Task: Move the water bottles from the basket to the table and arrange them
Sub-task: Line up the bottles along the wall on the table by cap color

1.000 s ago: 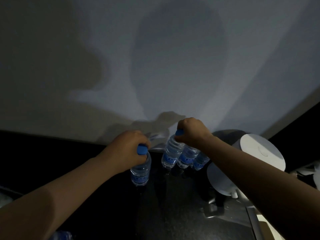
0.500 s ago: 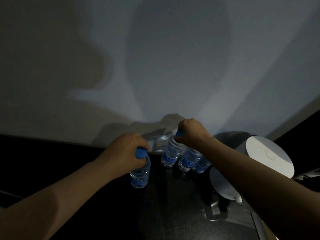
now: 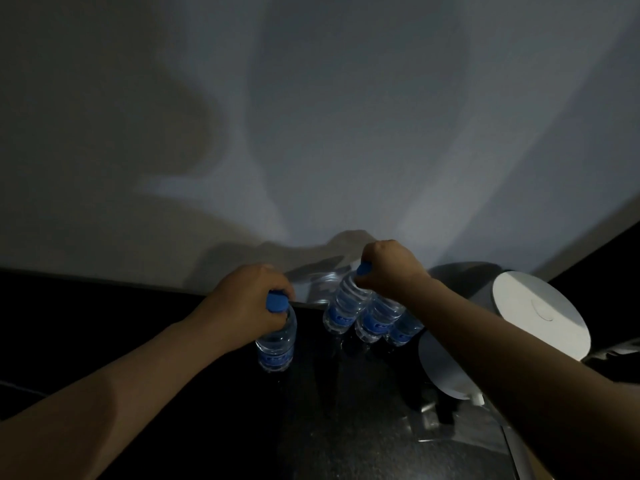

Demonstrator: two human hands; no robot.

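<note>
My left hand [image 3: 247,297] grips the blue cap of a clear water bottle [image 3: 276,342] with a blue label, standing upright on the dark table [image 3: 346,427]. To its right, my right hand [image 3: 389,268] is closed around the cap of a second bottle [image 3: 343,308], which tilts toward the wall. Two more bottles [image 3: 377,318] [image 3: 403,329] stand close beside it, partly under my right forearm. The basket is out of view.
A white cylindrical appliance [image 3: 519,327] with a round lid stands right of the bottles, touching distance from my right arm. A pale wall [image 3: 311,133] rises directly behind the table's back edge. The scene is dim.
Both hands keep their grip on the same bottles and have barely moved. The camera has shifted slightly, so the white appliance sits a little farther right.
</note>
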